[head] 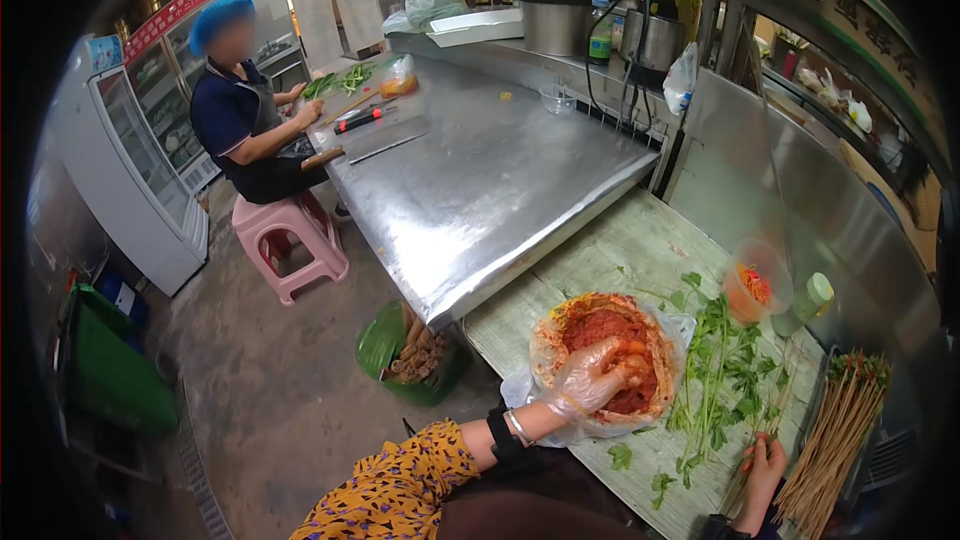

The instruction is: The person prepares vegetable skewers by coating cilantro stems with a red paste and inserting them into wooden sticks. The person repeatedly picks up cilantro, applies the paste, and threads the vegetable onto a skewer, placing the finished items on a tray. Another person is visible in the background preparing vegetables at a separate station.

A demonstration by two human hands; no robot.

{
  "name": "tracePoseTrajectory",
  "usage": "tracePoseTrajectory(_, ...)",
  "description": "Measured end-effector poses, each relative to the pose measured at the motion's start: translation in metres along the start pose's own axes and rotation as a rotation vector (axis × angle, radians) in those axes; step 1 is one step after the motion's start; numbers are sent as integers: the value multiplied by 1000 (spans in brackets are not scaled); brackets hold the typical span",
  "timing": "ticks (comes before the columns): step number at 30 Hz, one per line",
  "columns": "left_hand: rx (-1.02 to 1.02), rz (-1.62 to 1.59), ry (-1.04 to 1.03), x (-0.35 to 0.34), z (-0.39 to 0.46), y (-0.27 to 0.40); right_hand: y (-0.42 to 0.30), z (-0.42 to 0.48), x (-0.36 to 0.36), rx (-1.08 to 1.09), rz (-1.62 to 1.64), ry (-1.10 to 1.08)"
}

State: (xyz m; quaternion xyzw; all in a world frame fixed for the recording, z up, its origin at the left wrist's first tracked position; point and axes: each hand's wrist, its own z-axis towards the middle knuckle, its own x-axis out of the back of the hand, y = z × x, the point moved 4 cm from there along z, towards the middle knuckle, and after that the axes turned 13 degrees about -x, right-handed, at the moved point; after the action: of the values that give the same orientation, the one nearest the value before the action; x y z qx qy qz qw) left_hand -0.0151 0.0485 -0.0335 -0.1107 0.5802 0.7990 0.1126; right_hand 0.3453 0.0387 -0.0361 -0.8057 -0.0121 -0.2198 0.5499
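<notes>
My left hand (596, 379), in a clear plastic glove, dips into red minced filling in a plastic-lined bowl (544, 345). Its fingers are curled, and whether they grip any filling is hard to tell. At the lower right my right hand (763, 459), bare, has its fingers closed around thin wooden skewers (780, 390) near the table's edge. Between the two hands lie long-stemmed leafy greens (709, 382). Beyond them stand a clear cup with orange and red bits (752, 285) and a container with a pale green lid (819, 289). Many skewers with green and red tips (832, 435) lie in a tray at the right.
A steel table (480, 165) adjoins the wooden-patterned one, with a cleaver (386, 141) on it. A co-worker in a blue hair cover (251, 105) sits on a pink stool (292, 240), handling greens. A green basket of brown pieces (409, 364) stands on the floor. A steel panel borders the right.
</notes>
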Motion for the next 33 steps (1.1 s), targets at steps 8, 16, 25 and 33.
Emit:
tracePoseTrajectory(8, -4, 65, -10, -1, 1, -6, 36, 1, -9, -9, -4, -106)
tracePoseTrajectory(16, -34, 42, 10, 2, -1, -13, 27, -17, -18, 91, 5, 58)
tracePoseTrajectory(25, -140, 180, -62, 2, 0, -7, -11, -57, -28, 90, -74, 123)
tracePoseTrajectory(33, -410, 470, -5, 6, -7, 13, -13, -60, -35, 97, -59, 140)
